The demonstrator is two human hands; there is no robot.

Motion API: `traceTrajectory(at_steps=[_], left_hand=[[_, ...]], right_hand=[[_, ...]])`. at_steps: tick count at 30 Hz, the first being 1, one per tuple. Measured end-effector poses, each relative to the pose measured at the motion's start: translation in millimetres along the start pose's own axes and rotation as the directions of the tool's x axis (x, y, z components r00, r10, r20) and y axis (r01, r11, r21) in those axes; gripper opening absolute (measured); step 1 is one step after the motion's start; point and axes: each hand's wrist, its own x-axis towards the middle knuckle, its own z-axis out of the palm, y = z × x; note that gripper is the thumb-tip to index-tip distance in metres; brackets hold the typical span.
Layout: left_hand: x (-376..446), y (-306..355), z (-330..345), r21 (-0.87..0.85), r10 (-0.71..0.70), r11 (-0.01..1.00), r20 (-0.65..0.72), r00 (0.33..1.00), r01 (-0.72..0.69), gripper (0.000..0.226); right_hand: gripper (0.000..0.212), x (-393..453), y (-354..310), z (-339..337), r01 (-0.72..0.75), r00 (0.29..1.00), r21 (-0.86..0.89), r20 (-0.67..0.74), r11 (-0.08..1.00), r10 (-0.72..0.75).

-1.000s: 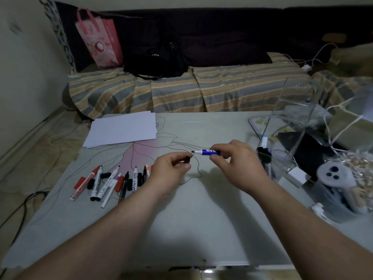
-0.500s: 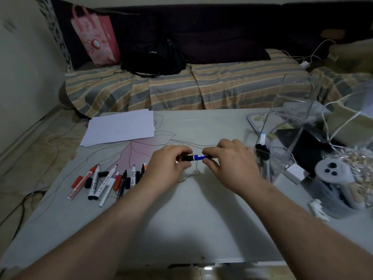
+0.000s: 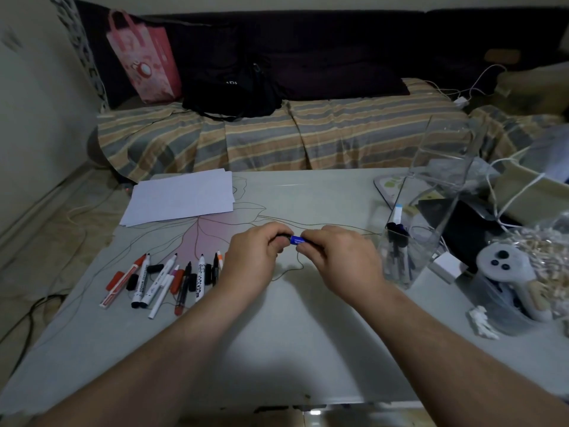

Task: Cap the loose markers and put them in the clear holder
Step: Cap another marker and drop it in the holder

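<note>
A blue marker [image 3: 298, 240] is held level over the middle of the table, only a short stretch of its barrel showing between my two hands. My left hand [image 3: 257, 257] grips its black capped end and my right hand [image 3: 340, 260] grips the barrel; the fingers nearly touch. Several loose uncapped markers [image 3: 172, 278] and loose caps lie in a row at the left of the table. The clear holder [image 3: 400, 257] stands at the right with a few dark capped markers upright in it.
A stack of white paper [image 3: 181, 197] lies at the back left. Clutter fills the right side: a clear acrylic stand [image 3: 443, 155], a white controller [image 3: 508, 266], cables and a bag of wooden clips. A striped sofa with bags is behind the table.
My hands have come together: the black cap in my left hand went onto the tip of the blue marker and was pushed further on, so less barrel shows now.
</note>
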Motion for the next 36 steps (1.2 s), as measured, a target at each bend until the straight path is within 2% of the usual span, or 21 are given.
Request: traceTrajectory(at_steps=[3,5,6,8,10,13,17,19,22,24,28,31,33,36], left_hand=[[2.0,1.7,-1.3,0.003,0.017,1.0,0.01,1.0,-0.017,0.017],[0.3,7.0,3.0,-0.032,0.017,0.999,-0.001,1.0,-0.017,0.016],[-1.1,10.8,6.7,-0.077,0.0,0.997,-0.015,1.0,-0.001,0.016],[-2.5,20.8,14.6,-0.194,-0.04,0.981,-0.054,0.998,0.029,0.017],[-0.6,27.5,22.8,-0.264,-0.026,0.965,-0.08,0.996,0.004,0.022],[0.5,36.9,37.4,-0.256,0.065,0.964,-0.025,0.998,-0.069,0.041],[-3.2,46.1,63.2,-0.188,0.175,0.97,0.086,0.981,-0.157,0.035],[-5.2,47.8,74.6,-0.101,0.248,0.967,0.171,0.954,-0.234,0.033],[-6.3,43.3,88.4,-0.007,0.283,0.956,0.275,0.919,-0.293,0.028],[-6.4,37.7,93.5,0.039,0.266,0.956,0.311,0.912,-0.292,0.027],[-4.7,28.6,94.2,0.101,0.24,0.952,0.338,0.91,-0.289,0.025],[-0.8,19.6,87.8,0.136,0.223,0.95,0.342,0.913,-0.283,0.025],[2.1,8.6,81.9,0.164,0.188,0.952,0.356,0.915,-0.259,0.025],[6.9,-8.2,75.2,0.237,0.116,0.949,0.355,0.927,-0.209,0.025]], right_hand=[[0.025,2.3,3.5,-6.1,-0.004,0.999,0.074,0.038,0.997,0.001],[0.018,1.8,2.8,-12.9,0.013,0.992,0.008,0.126,1.0,-0.013],[0.021,0.0,1.6,-15.6,0.027,0.983,-0.026,0.182,0.999,-0.022],[0.035,-5.0,-1.6,-25.4,0.02,0.974,0.067,0.226,0.998,-0.034],[0.049,-7.6,-0.4,-41.5,-0.007,0.988,0.22,0.149,0.976,-0.027],[0.061,-10.2,16.0,-69.9,-0.047,0.998,0.334,-0.025,0.942,0.059],[0.057,-16.2,55.5,-101.4,-0.146,0.911,0.428,-0.294,0.892,0.29],[0.053,-20.9,75.1,-108.6,-0.168,0.869,0.382,-0.378,0.909,0.319],[0.041,-27.5,99.4,-102.6,-0.181,0.884,0.26,-0.378,0.948,0.273],[0.029,-29.8,110.5,-92.1,-0.204,0.916,0.204,-0.306,0.958,0.26],[0.01,-28.7,122.1,-73.7,-0.236,0.971,-0.033,-0.049,0.971,0.234],[0.021,-20.8,120.9,-70.4,-0.243,0.962,-0.134,0.089,0.961,0.256],[0.031,-16.4,118.5,-69.3,-0.262,0.953,-0.153,0.116,0.953,0.28],[0.031,-15.1,114.6,-67.5,-0.239,0.971,-0.126,-0.031,0.963,0.237]])
